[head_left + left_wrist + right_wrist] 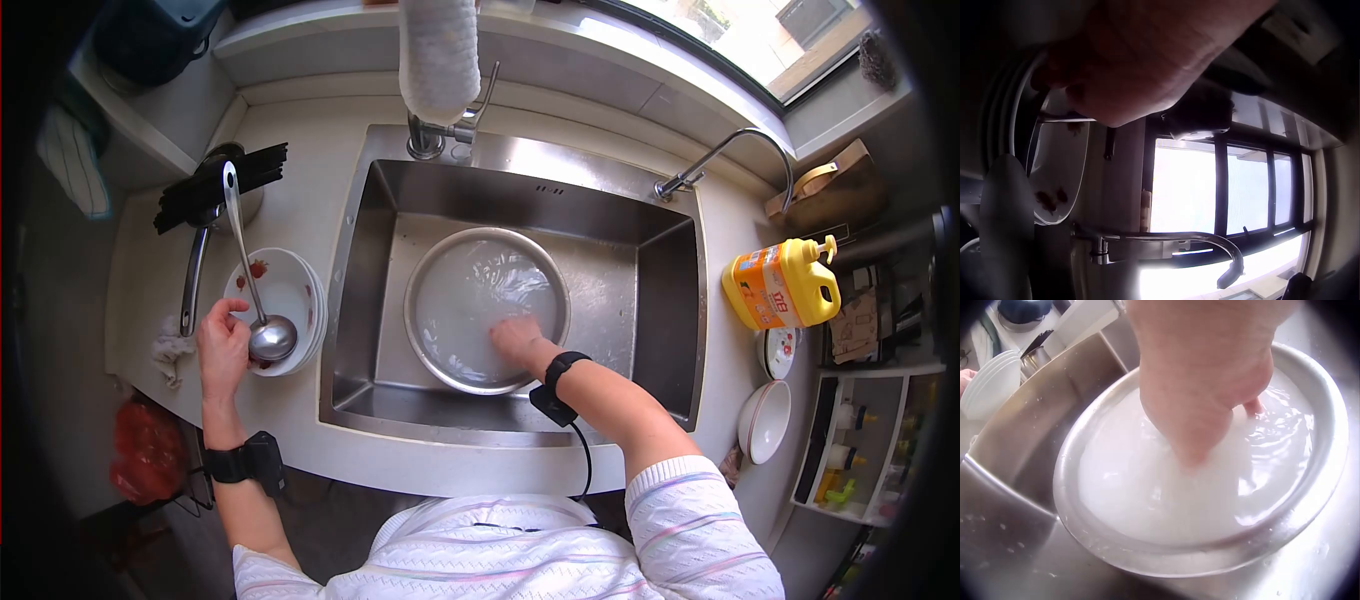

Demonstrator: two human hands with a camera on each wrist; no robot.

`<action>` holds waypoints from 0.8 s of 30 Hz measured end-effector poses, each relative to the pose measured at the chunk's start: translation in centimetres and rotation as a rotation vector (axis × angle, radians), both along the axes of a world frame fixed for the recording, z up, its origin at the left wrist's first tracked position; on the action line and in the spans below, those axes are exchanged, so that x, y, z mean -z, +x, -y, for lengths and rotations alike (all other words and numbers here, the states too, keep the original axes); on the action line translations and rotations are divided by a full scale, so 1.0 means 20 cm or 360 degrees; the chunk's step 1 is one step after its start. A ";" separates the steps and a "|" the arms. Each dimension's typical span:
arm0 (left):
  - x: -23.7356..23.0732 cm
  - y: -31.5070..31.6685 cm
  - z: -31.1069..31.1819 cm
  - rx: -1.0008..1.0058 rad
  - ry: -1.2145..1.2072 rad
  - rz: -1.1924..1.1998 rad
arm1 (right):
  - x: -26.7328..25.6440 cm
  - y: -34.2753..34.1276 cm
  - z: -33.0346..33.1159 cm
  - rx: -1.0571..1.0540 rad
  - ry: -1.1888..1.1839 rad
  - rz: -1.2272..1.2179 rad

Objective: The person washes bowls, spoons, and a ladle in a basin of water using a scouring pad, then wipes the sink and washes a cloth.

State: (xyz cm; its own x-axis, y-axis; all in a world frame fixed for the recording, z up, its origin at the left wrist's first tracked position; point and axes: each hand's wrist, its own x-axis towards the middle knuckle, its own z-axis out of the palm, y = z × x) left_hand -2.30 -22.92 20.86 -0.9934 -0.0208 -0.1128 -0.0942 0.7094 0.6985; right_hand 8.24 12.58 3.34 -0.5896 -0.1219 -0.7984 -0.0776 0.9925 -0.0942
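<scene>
My right hand [516, 341] reaches down into cloudy whitish water in a round metal basin [1085, 540]. The water hides its fingertips and whatever they touch. This basin stands in the steel sink. On the counter to the left, my left hand [222, 345] grips the near-left rim of a stack of white bowls [290, 275] with red patterns. A metal ladle [272, 338] lies across the top bowl, its scoop close beside my left fingers and its handle pointing away. In the left wrist view, the hand [1141, 69] is at the bowls' rim, partly in shadow.
Behind the stack are a long-handled pan [193, 280] and dark sticks [222, 185]. A covered faucet [440, 60] rises over the sink's back edge, with a thin curved tap [740, 140] at right. A yellow pump jug [785, 283] and a white bowl [766, 422] stand right.
</scene>
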 end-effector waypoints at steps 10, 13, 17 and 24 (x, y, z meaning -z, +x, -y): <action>-0.18 0.09 -0.20 0.0186 -0.0166 -0.0686 | 0.07 0.03 0.05 -0.0133 -0.0165 -0.0258; -0.21 0.18 -0.41 0.0357 0.0237 -0.0651 | 0.06 0.03 -0.01 -0.0168 -0.0163 -0.0202; -0.01 0.27 -0.71 0.0979 0.0242 -0.0204 | 0.02 0.02 -0.04 -0.0149 -0.0441 -0.0707; 0.48 0.25 -1.04 0.0644 0.0657 0.1908 | -0.14 0.00 -0.04 0.0361 -0.0932 -0.1061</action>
State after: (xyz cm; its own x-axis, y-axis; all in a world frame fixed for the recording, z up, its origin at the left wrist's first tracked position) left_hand 2.74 -2.22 11.20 -0.2039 0.4973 -0.8433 -0.6323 0.5907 0.5012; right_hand 8.25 13.33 6.09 -0.9655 -0.2248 -0.1313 -0.1052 0.7983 -0.5930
